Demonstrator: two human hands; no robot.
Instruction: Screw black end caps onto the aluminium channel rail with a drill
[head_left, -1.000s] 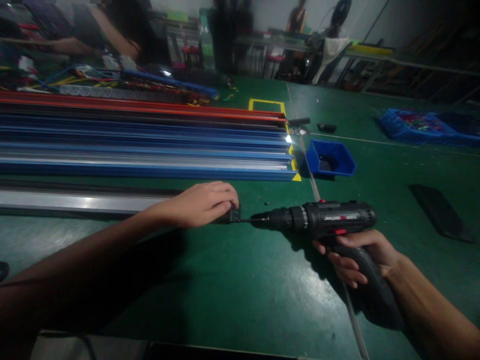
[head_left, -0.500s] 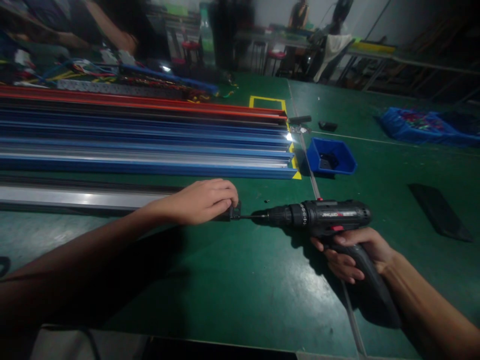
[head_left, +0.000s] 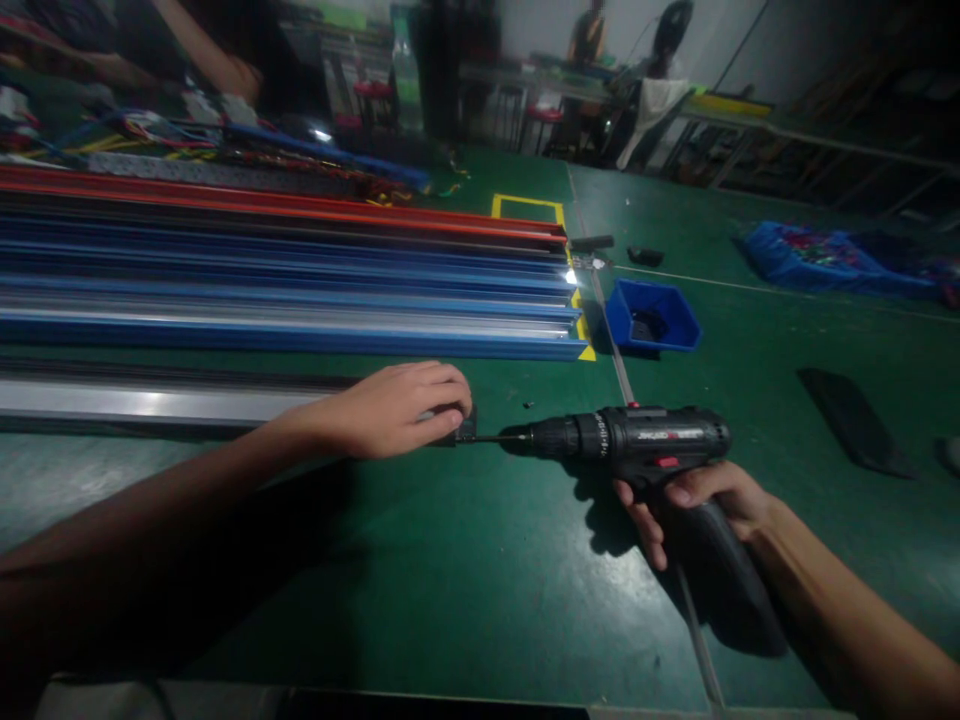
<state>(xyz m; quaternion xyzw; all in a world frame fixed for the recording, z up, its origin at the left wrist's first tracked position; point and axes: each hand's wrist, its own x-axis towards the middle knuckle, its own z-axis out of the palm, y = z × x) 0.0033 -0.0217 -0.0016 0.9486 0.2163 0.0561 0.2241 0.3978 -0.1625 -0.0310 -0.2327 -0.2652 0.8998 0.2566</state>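
Note:
My left hand (head_left: 409, 410) is closed over the right end of a long black-and-silver metal profile (head_left: 150, 403), gripping a black end piece (head_left: 466, 424) there. The fingers cover part of that piece. My right hand (head_left: 705, 505) holds a black cordless drill (head_left: 637, 435) by its handle, with the drill lying level and pointing left. A long thin bit (head_left: 495, 437) runs from its chuck to the end piece and its tip meets it. Whether a screw sits at the tip is too small to tell. A tiny dark part (head_left: 528, 405) lies just behind the bit.
Several blue profiles (head_left: 300, 300) and a red one (head_left: 300, 200) lie behind my left hand. A blue bin (head_left: 652, 315) with dark parts stands behind the drill. A flat black piece (head_left: 855, 420) lies at the right. Another person's arm (head_left: 210, 50) reaches in at the back left.
The view has shifted slightly, moving the scene a little left. My right hand's fingers have changed position on the drill's handle. The bit still meets the end piece.

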